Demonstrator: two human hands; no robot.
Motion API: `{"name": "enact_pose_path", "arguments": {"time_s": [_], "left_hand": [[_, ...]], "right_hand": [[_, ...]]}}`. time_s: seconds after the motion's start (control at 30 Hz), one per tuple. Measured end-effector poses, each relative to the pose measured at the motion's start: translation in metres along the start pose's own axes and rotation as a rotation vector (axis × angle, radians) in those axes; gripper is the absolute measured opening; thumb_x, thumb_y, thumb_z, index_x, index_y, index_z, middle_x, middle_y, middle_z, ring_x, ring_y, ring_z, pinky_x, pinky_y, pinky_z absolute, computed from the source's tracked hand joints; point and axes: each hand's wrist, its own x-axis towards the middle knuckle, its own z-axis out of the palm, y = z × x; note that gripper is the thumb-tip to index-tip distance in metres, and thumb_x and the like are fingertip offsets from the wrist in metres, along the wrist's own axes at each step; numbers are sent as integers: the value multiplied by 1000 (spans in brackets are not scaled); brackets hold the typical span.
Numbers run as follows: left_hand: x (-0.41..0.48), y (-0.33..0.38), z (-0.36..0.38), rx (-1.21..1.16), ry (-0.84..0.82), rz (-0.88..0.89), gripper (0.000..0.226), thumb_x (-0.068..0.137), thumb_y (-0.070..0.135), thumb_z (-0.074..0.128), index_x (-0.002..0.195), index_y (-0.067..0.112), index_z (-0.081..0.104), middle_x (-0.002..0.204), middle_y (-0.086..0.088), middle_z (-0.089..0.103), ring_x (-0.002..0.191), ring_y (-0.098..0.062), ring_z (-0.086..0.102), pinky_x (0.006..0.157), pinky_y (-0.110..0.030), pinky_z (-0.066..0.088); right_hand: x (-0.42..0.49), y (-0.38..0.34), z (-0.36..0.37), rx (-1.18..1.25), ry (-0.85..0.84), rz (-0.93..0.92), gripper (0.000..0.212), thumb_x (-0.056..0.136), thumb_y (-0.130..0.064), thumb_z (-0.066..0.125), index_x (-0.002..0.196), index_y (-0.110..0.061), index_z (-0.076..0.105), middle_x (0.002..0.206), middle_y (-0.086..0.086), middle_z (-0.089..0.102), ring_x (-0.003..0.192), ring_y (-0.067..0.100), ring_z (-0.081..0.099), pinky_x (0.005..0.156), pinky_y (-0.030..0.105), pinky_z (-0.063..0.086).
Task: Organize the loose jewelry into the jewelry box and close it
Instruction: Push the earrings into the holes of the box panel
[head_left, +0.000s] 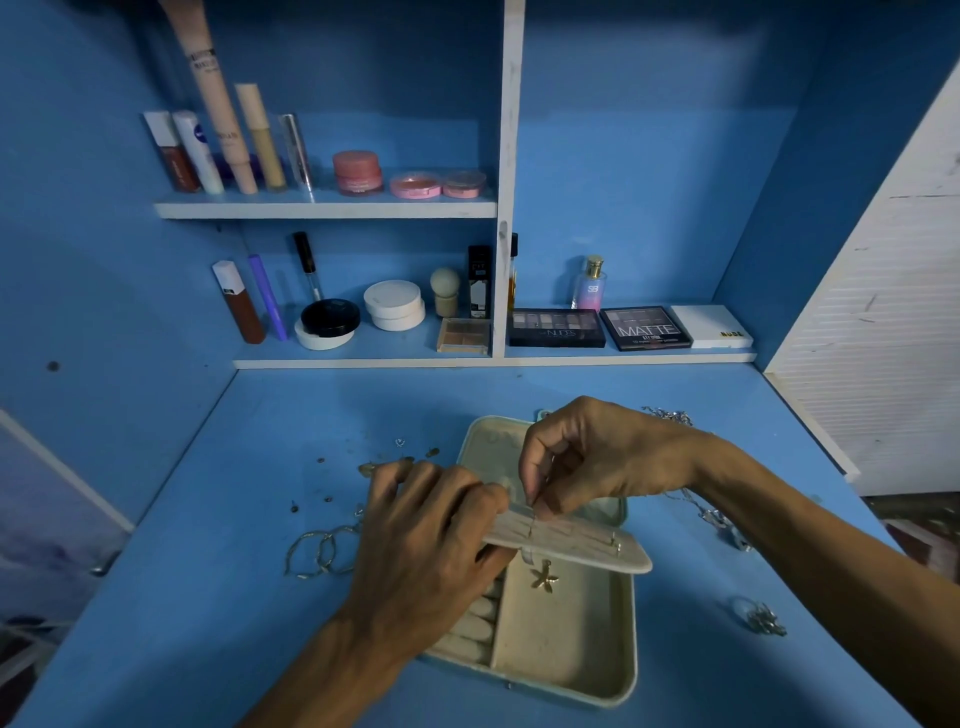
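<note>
Open cream jewelry box (571, 665), loose earrings (400, 443) left

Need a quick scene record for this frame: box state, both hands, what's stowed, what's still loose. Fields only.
box: jewelry box, lid open, on blue desk
left hand: grips earring panel, raised over the tray
right hand: pinches small metal piece at the panel; type unclear
stowed: starfish charm below the panel's edge
loose, left: hoops, studs
loose, right: chains, ring cluster
task state: unfinished, box not closed
</note>
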Motion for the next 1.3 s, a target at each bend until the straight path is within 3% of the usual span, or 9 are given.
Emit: {"name": "enact_pose_path", "arguments": {"time_s": [0.1,0.3,0.47,0.6,0.7,0.9,1.13,1.3], "left_hand": [[-1,0,0,0,5,0,14,94,34,56,95,21,51,79,0,64,74,-20,61,75,-37,39],[-1,0,1,6,-7,-8,23,86,36,64,96,22,50,80,0,64,74,-20,61,74,-37,40],[-1,-1,1,1,-10,2,24,85,39,63,96,21,51,81,0,65,75,-19,61,77,-35,37],[-1,0,1,-2,-14,1,23,84,37,63,96,21,51,81,1,65,76,-19,61,76,-36,38],[-1,-1,1,-5,-18,-6,22,84,35,63,96,21,51,81,0,65,75,-20,61,75,-38,39],[-2,-1,2,-5,-27,-13,23,85,35,66,96,22,51,81,0,64,74,-22,61,72,-42,43],[-1,-1,0,-8,-29,-20,23,83,34,65,95,21,50,81,0,63,74,-23,61,72,-41,41],[-1,0,0,-17,-26,-22,23,84,36,64,96,22,51,82,0,64,75,-22,61,72,-41,42]], "right_hand": [[0,-1,0,-8,4,4,17,79,2,79,89,-10,74,85,2,74,78,14,67,76,31,56],[-5,-1,0,-29,4,23,19,83,0,78,101,-6,77,94,5,77,87,16,72,80,26,55],[-6,-9,0,-225,14,92,19,84,-10,78,99,-21,80,91,-8,77,89,10,72,84,32,58],[-11,-18,-2,-394,-23,174,22,86,-12,73,98,-29,80,88,-17,76,85,-3,68,78,19,54],[-13,-20,-3,-450,-43,204,22,89,-10,68,98,-27,78,86,-13,76,82,-2,68,79,20,55],[-13,-14,-3,-279,34,179,17,89,-3,66,94,-17,74,85,-2,77,82,7,73,90,33,57],[-12,3,7,63,134,41,14,87,-4,74,101,-5,77,95,6,77,90,14,70,87,27,55],[-14,6,9,52,104,26,13,86,-1,75,99,-4,77,91,5,77,84,11,69,81,22,52]]}}
